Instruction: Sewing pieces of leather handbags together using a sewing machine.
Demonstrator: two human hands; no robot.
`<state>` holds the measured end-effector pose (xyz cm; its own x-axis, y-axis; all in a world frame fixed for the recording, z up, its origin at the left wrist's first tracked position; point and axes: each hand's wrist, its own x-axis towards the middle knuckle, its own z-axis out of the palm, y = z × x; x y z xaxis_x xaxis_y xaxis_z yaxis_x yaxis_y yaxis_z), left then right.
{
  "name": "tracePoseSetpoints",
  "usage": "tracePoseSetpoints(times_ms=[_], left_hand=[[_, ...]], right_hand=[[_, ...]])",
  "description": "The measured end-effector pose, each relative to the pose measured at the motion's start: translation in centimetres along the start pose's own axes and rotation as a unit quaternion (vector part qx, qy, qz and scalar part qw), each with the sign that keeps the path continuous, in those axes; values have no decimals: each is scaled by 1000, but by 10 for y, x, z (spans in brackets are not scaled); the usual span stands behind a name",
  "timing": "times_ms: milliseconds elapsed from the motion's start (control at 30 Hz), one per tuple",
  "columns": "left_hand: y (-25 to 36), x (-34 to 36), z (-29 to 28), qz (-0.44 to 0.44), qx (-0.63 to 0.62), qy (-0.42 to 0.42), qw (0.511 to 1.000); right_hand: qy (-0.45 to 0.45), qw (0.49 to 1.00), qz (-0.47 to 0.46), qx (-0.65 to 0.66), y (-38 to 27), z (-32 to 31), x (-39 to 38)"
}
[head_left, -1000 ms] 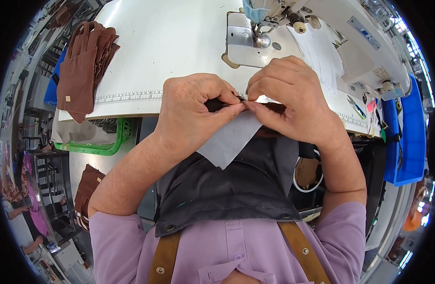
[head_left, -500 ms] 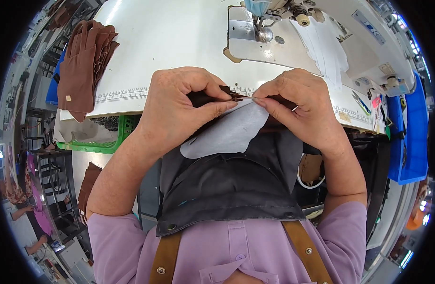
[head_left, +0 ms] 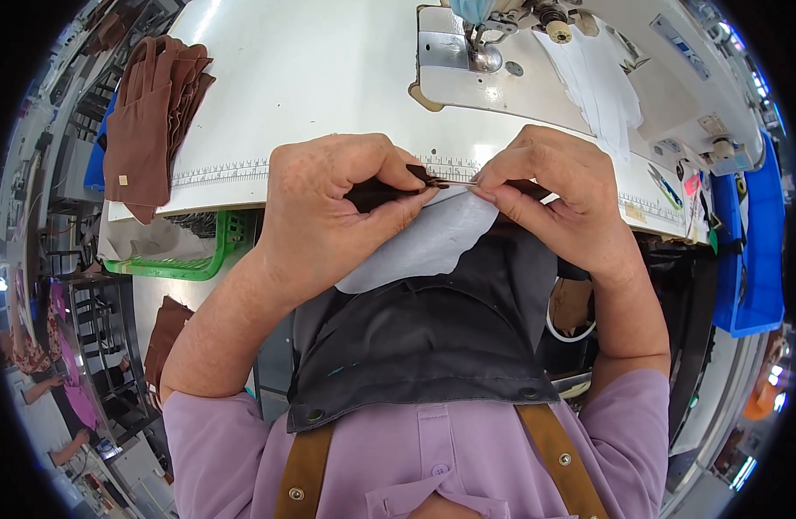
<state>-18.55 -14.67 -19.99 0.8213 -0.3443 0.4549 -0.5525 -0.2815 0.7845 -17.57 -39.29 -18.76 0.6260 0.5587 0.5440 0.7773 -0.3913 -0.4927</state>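
Observation:
Between my hands, above the table's near edge, is a dark brown piece point(head_left: 375, 194) of leather or fabric with a white lining piece point(head_left: 424, 238) hanging from it toward my apron. My left hand point(head_left: 329, 203) pinches their joined edge between thumb and forefinger. At the other end of that edge, my right hand point(head_left: 558, 195) pinches it the same way. The edge is stretched in a short line between the fingertips. Most of the brown piece is hidden behind my fingers. A stack of brown gloves point(head_left: 147, 130) lies at the table's left.
A sewing machine point(head_left: 480, 52) stands at the back right, white cloth pieces point(head_left: 588, 82) beside it. Small snips point(head_left: 665, 186) lie near the right edge, by a blue bin point(head_left: 748, 259). A green basket point(head_left: 177, 266) sits below the table's left front. A ruler strip point(head_left: 216, 176) runs along the front.
My right hand has shifted slightly to the right, and the white lining has moved a little with it. Both hands keep their pinch.

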Motion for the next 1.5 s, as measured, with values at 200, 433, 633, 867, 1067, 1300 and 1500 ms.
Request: tracePoseSetpoints(times_ms=[200,433,633,867,1067,1300,1500], left_hand=[[4,1,0,5,21,5,1000],[1,17,-4,-33,50,-35,998],[-20,53,-1,-63,55,-117,990],[-64,109,27,-74,32,-159,984],[-96,133,48,-28,116,-117,986],[-108,145,46,-46,136,-110,983],[-112,151,53,-38,155,-57,985]], right_hand=[[3,1000,11,11,1,1,-1],[16,994,107,33,5,2,2],[-76,974,187,103,35,-10,8],[-100,966,239,19,82,-26,21],[-94,975,187,-81,115,-18,33],[-108,982,69,-138,129,-20,34],[-81,984,83,-133,138,-18,31]])
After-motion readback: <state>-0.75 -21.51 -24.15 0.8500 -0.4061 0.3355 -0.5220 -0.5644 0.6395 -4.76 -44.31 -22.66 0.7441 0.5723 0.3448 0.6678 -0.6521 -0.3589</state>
